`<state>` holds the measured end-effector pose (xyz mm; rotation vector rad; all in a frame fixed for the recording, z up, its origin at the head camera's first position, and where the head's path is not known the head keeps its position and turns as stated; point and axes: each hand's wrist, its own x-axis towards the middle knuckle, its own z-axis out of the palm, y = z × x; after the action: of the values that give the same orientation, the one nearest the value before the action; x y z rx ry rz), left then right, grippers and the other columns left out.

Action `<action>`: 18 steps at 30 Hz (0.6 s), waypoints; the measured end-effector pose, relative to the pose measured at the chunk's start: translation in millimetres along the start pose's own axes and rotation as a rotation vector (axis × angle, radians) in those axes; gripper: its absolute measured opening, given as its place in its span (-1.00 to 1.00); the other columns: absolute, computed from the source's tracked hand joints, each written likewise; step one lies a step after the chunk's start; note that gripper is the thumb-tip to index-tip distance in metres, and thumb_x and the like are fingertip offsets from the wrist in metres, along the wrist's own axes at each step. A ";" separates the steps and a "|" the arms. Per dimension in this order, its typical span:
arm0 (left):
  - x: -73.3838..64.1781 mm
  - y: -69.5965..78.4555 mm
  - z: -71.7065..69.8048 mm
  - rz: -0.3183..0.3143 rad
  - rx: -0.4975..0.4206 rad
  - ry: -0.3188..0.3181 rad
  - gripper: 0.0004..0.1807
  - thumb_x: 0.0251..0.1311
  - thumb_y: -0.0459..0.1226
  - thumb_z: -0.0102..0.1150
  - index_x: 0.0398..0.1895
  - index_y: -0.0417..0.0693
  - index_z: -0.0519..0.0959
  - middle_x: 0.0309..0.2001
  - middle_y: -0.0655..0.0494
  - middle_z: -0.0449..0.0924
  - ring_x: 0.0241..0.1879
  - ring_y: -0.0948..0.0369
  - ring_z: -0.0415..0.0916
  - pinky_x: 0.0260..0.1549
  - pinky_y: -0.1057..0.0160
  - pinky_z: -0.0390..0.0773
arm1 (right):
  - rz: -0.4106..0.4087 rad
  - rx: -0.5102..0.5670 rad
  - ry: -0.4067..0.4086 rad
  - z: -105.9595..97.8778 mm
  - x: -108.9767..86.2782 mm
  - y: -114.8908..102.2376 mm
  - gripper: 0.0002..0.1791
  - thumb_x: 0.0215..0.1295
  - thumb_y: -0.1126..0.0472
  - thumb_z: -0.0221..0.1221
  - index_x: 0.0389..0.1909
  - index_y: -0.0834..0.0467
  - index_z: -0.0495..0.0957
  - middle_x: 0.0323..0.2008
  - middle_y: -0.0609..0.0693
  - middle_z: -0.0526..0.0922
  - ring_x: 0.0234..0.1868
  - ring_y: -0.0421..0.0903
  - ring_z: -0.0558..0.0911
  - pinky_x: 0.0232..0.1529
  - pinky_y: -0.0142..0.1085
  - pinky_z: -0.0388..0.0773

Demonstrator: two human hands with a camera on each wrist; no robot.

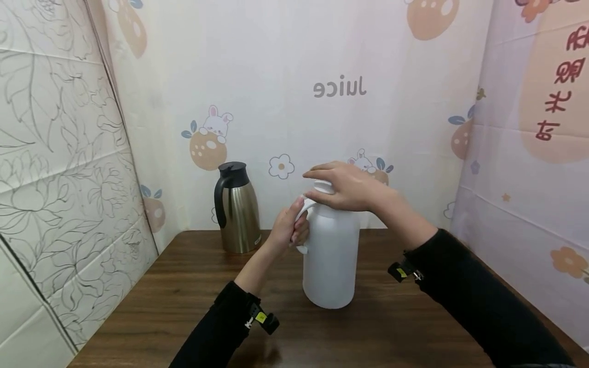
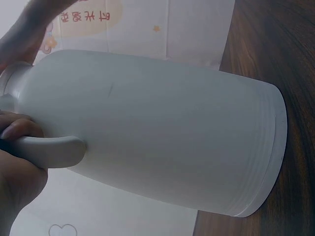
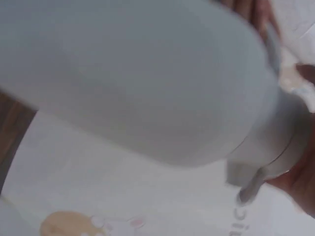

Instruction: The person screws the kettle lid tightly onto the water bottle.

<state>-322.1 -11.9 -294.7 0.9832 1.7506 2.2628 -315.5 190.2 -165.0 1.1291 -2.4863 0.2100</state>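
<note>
A white vacuum jug (image 1: 331,260) stands over the brown table in front of me, its body filling much of both wrist views. My left hand (image 1: 291,225) grips the jug's white handle (image 2: 61,152) from the left, with the thumb up near its top. Over the mouth, my right hand (image 1: 347,186) holds the white lid (image 1: 324,186), thumb on the near side and fingers reaching across the far side. Part of the lid is hidden by that hand. The right wrist view shows the jug's neck (image 3: 266,137) and a small spout-like piece (image 3: 251,189) just below the palm.
A gold-coloured steel vacuum jug (image 1: 241,214) with a black top and handle stands at the back left of the wooden table (image 1: 193,306). Printed cloth walls (image 1: 276,66) enclose the table at the back and on both sides.
</note>
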 end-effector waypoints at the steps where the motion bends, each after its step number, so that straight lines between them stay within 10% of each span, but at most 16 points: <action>1: 0.3 0.7 0.3 -0.001 0.000 -0.003 -0.34 0.66 0.19 -0.24 -0.67 0.08 0.22 -0.79 0.25 0.22 -0.80 0.31 0.16 -0.73 0.34 0.19 | -0.053 -0.004 0.029 0.3 -0.5 4.5 -0.41 0.55 -0.22 0.16 0.41 0.02 0.56 0.38 0.04 0.58 0.43 0.08 0.51 0.42 0.09 0.40; 6: 0.7 1.0 0.8 -0.013 -0.004 -0.001 -0.34 0.65 0.20 -0.21 -0.67 0.09 0.23 -0.79 0.25 0.23 -0.80 0.32 0.16 -0.71 0.34 0.19 | -0.215 -0.013 0.152 7.1 -4.1 23.0 -0.54 0.51 -0.07 0.21 0.29 0.04 0.65 0.23 0.03 0.69 0.27 0.07 0.65 0.26 0.11 0.55; 18: 1.1 -0.9 1.2 0.000 -0.016 0.007 -0.34 0.64 0.19 -0.20 -0.68 0.10 0.23 -0.80 0.27 0.21 -0.81 0.33 0.14 -0.74 0.36 0.17 | -0.220 0.140 0.192 27.1 -5.1 36.3 -0.62 0.52 0.02 0.18 0.25 0.01 0.69 0.19 -0.05 0.73 0.21 0.00 0.70 0.10 0.02 0.66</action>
<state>-322.6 -10.1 -294.8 0.9732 1.7321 2.2797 -347.7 209.8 -190.7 1.3603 -2.1891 0.4132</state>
